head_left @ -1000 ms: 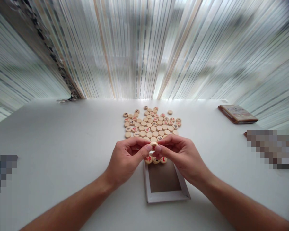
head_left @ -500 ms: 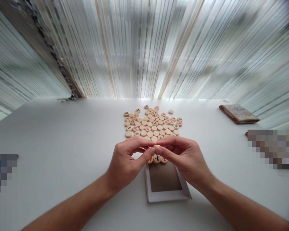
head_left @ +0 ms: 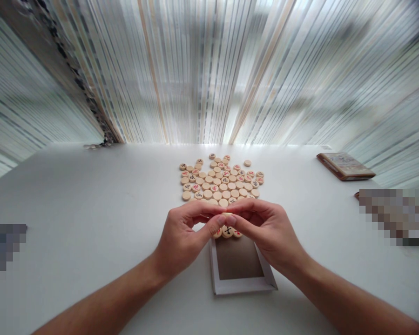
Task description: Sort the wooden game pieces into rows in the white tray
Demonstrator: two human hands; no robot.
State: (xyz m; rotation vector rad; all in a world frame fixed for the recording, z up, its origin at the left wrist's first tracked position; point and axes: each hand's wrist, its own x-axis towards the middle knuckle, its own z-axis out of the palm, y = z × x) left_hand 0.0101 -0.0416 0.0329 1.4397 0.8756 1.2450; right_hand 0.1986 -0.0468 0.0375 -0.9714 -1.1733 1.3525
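Observation:
My left hand (head_left: 190,237) and my right hand (head_left: 270,232) meet fingertip to fingertip over the far end of a shallow white box (head_left: 242,285) with a brown bottom. Between the pinched thumbs and fingers they hold a pale round Chinese chess piece (head_left: 226,214), mostly hidden. Just below the thumbs, a chess piece with a black character (head_left: 227,231) lies at the box's far end, flanked by two with red characters that the thumbs partly cover. Beyond the hands spreads a cluster of loose chess pieces (head_left: 224,187), some blank side up, others showing red or black characters.
A brown-edged box (head_left: 345,166) lies at the back right of the white table (head_left: 101,209). Pixelated objects sit at the right edge (head_left: 398,214) and left edge (head_left: 3,251). Striped string curtains (head_left: 209,70) hang behind, with a dark beaded cord (head_left: 87,93) at left.
My thumbs have come closer together in front of the held piece, covering more of it. Both hands otherwise stay in place, and the loose pieces lie as before.

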